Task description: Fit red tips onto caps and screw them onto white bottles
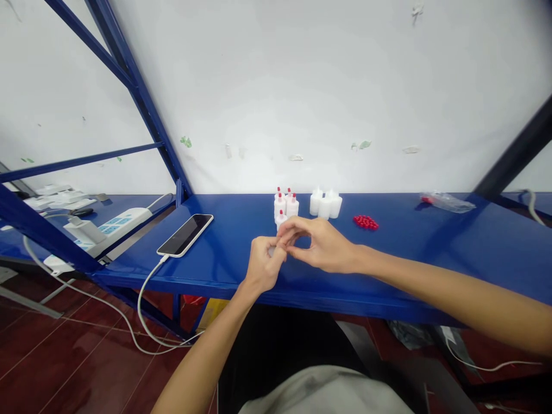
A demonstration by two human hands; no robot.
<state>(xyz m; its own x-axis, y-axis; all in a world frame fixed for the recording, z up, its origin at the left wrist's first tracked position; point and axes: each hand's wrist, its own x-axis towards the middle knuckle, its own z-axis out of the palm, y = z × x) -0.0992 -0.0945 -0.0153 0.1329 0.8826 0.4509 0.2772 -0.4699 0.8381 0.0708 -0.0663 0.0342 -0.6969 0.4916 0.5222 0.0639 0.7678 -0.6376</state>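
My left hand (264, 263) is closed around a small white squeeze bottle (271, 251), mostly hidden by the fingers. My right hand (323, 244) meets it from the right, thumb and fingertips pinched together at the left hand's fingers. Whatever the pinch holds is hidden. Just behind the hands stand several white bottles with red tips (280, 205), upright in a cluster. To their right is a group of white bottles without red tips (325, 204). A patch of small red caps (365, 222) lies on the blue table farther right.
A phone (185, 235) with a white charging cable lies on the left of the blue table (409, 247). A clear plastic bag (448, 201) with something red in it rests at the back right. Blue metal posts flank the table, and a wall runs behind. A power strip (125, 221) is at left.
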